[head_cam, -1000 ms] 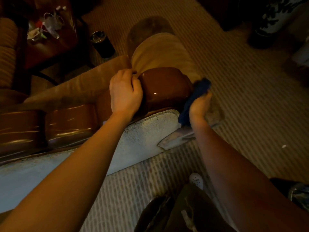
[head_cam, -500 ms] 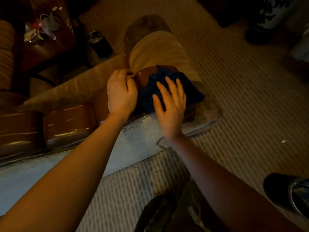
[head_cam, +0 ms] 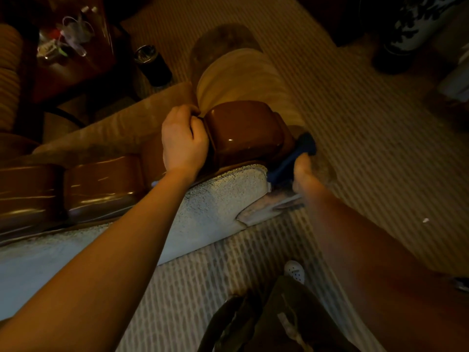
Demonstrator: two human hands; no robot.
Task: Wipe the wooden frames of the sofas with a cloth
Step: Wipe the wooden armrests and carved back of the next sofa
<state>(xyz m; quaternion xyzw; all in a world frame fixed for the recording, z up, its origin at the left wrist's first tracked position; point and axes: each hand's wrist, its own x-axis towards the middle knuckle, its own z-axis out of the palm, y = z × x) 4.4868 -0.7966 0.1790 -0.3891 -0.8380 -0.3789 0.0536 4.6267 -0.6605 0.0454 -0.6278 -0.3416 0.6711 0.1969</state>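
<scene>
Whereas half a second ago the right hand lay flat with spread fingers on the cloth over the top of the wooden corner block, the head camera now shows that hand (head_cam: 303, 171) down at the block's right side, its fingers closed round the blue cloth (head_cam: 291, 161), which hangs bunched against the outer edge of the wood. This hand is blurred, so exactly how its fingers lie cannot be read beyond the grip on the cloth. With the cloth gone from it, the glossy top of the wooden block (head_cam: 243, 133) is bare again and catches a small glint of light. The left hand (head_cam: 184, 143) has stayed where it was, fingers curled over the left edge of the block where the wood meets the tan cushion (head_cam: 236, 77), bracing the sofa. My reading is that the top face has had its pass and the wipe is moving on to the side face of this corner. Further left, the long wooden rail (head_cam: 101, 179) of the frame seems to await the cloth.
</scene>
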